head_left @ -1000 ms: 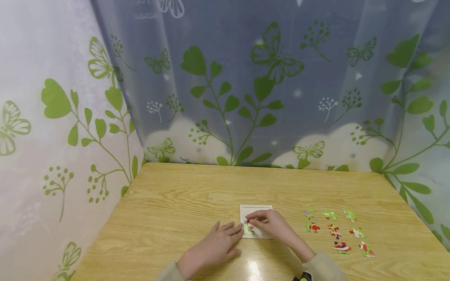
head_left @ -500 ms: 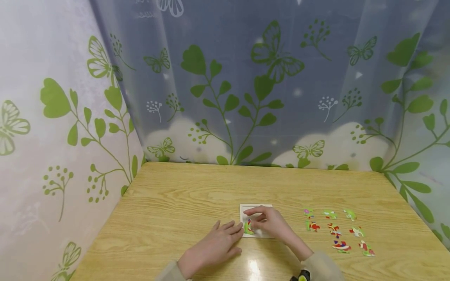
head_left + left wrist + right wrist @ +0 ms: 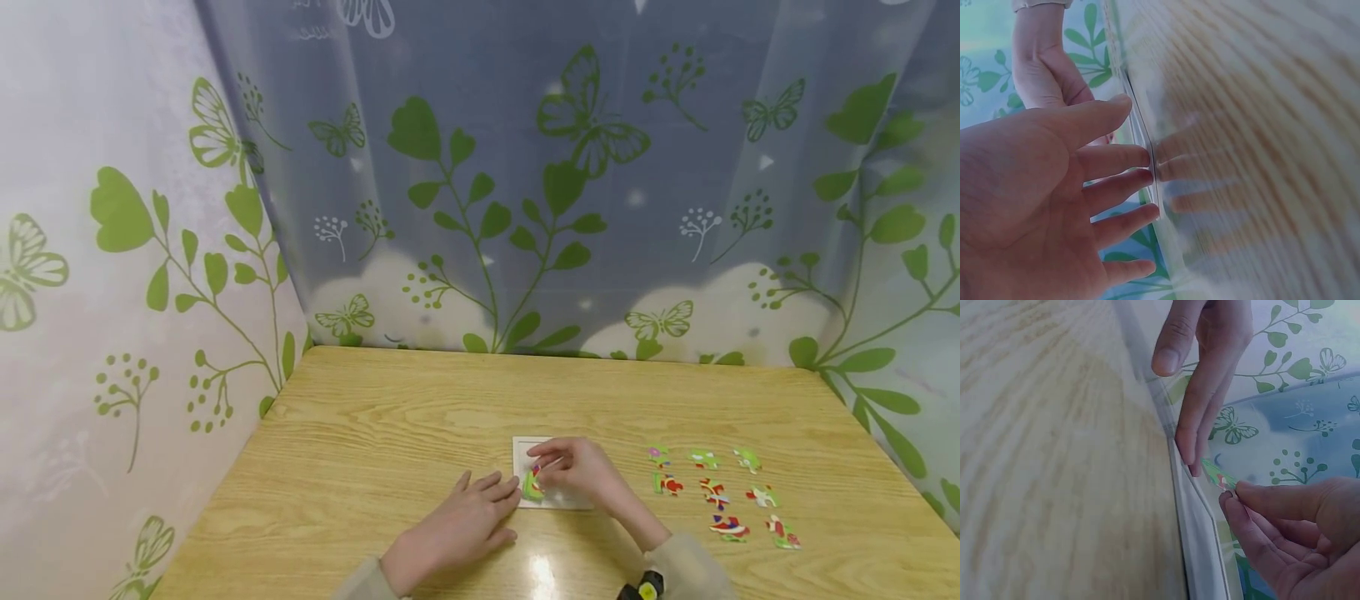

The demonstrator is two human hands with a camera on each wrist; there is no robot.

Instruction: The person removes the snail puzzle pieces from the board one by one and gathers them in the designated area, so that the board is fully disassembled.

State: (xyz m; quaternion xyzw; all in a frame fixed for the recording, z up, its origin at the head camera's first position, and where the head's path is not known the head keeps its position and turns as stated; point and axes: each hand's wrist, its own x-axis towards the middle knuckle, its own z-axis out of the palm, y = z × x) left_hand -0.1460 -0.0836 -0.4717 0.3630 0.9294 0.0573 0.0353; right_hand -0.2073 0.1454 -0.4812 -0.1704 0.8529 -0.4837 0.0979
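Note:
Between thumb and forefinger, my right hand (image 3: 581,473) pinches a green and red puzzle piece (image 3: 1217,476), tilted just above the white puzzle tray (image 3: 522,445). In the right wrist view the piece shows between the fingertips, its lower edge hidden by them. My left hand (image 3: 459,521) lies to the left of the tray with its fingers extended, their tips touching the tray's left edge. The left wrist view shows those straight fingers (image 3: 1125,225) against the tray's rim. Part of the tray lies hidden under my right hand.
Several loose puzzle pieces lie in rows on the wooden table (image 3: 375,417) to the right, among them a red and blue piece (image 3: 729,527) and a green piece (image 3: 747,459). A patterned curtain (image 3: 480,250) hangs behind the table and along its sides.
The puzzle piece in my right hand has turned and tilted, now showing more green and red, and shifted slightly right with the hand. My left hand stays in place.

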